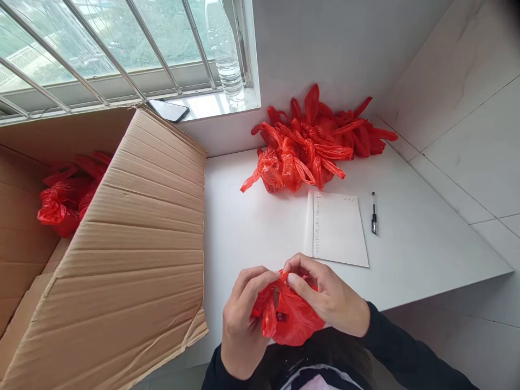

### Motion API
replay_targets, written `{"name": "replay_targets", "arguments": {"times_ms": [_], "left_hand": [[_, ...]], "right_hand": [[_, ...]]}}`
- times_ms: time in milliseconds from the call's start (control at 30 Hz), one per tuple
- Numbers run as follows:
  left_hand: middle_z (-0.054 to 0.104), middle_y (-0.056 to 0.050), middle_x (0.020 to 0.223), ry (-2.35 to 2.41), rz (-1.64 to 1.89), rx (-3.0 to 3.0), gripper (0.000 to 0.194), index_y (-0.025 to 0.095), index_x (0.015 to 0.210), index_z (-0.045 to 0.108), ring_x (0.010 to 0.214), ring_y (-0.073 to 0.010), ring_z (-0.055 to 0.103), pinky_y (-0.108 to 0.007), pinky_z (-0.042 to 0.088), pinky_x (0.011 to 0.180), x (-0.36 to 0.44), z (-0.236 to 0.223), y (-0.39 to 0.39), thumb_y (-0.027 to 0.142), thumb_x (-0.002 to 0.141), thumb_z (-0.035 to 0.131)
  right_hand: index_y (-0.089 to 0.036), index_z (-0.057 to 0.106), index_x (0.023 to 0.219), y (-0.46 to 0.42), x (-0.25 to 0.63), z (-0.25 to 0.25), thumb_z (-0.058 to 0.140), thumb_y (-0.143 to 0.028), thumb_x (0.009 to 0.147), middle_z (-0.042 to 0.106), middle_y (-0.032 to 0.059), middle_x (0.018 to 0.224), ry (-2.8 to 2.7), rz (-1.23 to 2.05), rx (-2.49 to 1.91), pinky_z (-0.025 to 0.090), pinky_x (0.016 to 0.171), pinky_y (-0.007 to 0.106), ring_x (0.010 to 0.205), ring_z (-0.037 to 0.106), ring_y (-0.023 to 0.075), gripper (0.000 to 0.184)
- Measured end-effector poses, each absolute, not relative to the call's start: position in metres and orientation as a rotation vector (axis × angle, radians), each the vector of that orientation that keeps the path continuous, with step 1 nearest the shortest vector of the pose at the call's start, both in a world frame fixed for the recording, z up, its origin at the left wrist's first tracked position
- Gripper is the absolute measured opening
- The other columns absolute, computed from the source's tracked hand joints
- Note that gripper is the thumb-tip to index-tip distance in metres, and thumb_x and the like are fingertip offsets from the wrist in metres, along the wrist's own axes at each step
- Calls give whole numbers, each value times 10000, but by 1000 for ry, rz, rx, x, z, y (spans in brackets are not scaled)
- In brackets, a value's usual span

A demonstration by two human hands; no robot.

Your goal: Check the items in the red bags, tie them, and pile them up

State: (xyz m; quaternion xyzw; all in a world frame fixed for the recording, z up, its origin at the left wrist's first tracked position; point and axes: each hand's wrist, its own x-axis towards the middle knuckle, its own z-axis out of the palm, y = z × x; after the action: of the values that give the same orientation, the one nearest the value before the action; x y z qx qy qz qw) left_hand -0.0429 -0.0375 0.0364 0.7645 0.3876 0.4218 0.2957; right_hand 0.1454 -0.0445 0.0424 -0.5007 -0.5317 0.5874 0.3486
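Observation:
A thin red plastic bag (298, 322) is between my hands at the near edge of the white table. My left hand (246, 319) is closed on the bag's left side, fingertips at its gathered top. Pinched at that same top, between thumb and forefinger, is the plastic under my right hand (331, 295). Something small and dark shows at the bag's middle; I cannot make out what it is. Beyond my hands lies a pile of knotted red plastic bags (304, 146) against the wall.
At the left stands an open cardboard box (150, 233) with red bags (65, 197) inside, its flap leaning toward the table (247, 216). A notebook (339, 230) and a pen (374, 216) lie right of centre. The windowsill bears a phone (169, 111) and a water bottle (227, 59).

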Motion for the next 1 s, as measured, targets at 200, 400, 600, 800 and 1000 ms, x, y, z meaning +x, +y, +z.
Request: {"name": "replay_targets", "arguments": {"times_ms": [200,400,600,800,1000], "left_hand": [[550,-79,1341,1131,920,2082,496,254,1457,479,1222,-170,551,-255,473,1015,-53,28,-48,105,984,499],[497,-44,1446,1307,852,2089,500,295,1483,446,1345,-184,445,-301,379,1131,-81,7,-71,130,1011,441],[472,-45,1455,1366,842,2044,462,293,1492,424,1342,-163,450,-249,388,1110,-80,13,-73,249,1033,447],[485,-60,1425,1257,909,2136,427,284,1473,446,1322,-188,458,-295,390,1109,-60,32,-68,281,1049,402],[463,-100,1413,1360,779,2193,621,256,1518,352,1292,-231,471,-352,423,1086,-70,28,-74,242,952,608]], "right_hand": [[-235,550,1000,-47,151,43,451,-363,1025,645,-4,956,-1373,1393,-1322,481,800,288,852,613,143,164],[-238,563,936,-53,171,28,472,-423,1012,632,-6,898,-1359,1325,-1519,453,813,309,864,588,164,220],[-253,547,989,-56,164,30,467,-407,1014,623,-18,903,-1391,1298,-1497,450,813,297,861,586,151,175],[-268,578,1022,-62,154,43,523,-342,992,635,-23,949,-1397,1187,-1376,461,858,259,901,610,132,97],[-292,582,1078,-66,160,40,492,-394,1005,661,-3,1020,-1362,1185,-1411,493,901,288,979,640,157,155]]}}
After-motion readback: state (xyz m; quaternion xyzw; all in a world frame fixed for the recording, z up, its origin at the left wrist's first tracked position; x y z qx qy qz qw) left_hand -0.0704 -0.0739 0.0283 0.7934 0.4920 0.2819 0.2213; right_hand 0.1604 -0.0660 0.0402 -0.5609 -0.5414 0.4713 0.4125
